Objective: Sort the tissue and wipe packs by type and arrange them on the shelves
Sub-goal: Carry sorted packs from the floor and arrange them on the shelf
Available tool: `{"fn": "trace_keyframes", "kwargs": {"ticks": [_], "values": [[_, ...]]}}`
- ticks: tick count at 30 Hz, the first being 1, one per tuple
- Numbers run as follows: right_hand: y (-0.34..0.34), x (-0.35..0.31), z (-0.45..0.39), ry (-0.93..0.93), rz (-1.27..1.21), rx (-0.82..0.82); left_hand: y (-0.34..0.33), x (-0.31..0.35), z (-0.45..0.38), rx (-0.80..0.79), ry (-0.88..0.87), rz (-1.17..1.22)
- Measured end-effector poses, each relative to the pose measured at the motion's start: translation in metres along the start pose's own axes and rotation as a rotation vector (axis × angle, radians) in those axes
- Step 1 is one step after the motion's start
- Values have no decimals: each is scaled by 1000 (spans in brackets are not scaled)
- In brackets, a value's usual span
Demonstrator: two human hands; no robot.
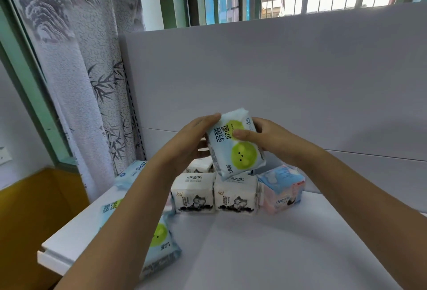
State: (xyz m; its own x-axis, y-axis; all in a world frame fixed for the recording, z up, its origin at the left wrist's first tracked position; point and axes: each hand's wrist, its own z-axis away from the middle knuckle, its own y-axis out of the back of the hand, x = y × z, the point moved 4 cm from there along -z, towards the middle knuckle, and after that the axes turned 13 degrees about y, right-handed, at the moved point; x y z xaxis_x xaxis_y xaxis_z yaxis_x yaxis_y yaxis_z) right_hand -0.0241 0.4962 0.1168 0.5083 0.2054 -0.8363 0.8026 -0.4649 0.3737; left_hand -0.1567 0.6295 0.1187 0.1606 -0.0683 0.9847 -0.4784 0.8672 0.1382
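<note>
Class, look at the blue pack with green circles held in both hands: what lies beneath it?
Two white cat-print packs side by side, and part of a third behind; the rest is hidden.

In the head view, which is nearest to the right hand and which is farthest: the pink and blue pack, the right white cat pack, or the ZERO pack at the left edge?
Measured from the right hand:
1. The right white cat pack, just below the hand.
2. The pink and blue pack, below and to the right; close to the first, so this order is uncertain.
3. The ZERO pack, far left, beyond the left arm.
</note>
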Motion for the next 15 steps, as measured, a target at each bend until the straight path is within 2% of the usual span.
{"fn": "trace_keyframes", "kwargs": {"ticks": [5,9,12,15], "values": [[-2,13,1,14,-170,312,-15,-15,8,33,-47,156],[-9,16,1,33,-607,548,-32,-39,4,128,11,418],[-24,15,4,63,-803,595,-53,-36,2,36,-3,489],[-34,17,11,46,-861,557,-58,-24,1,54,-58,505]]}}
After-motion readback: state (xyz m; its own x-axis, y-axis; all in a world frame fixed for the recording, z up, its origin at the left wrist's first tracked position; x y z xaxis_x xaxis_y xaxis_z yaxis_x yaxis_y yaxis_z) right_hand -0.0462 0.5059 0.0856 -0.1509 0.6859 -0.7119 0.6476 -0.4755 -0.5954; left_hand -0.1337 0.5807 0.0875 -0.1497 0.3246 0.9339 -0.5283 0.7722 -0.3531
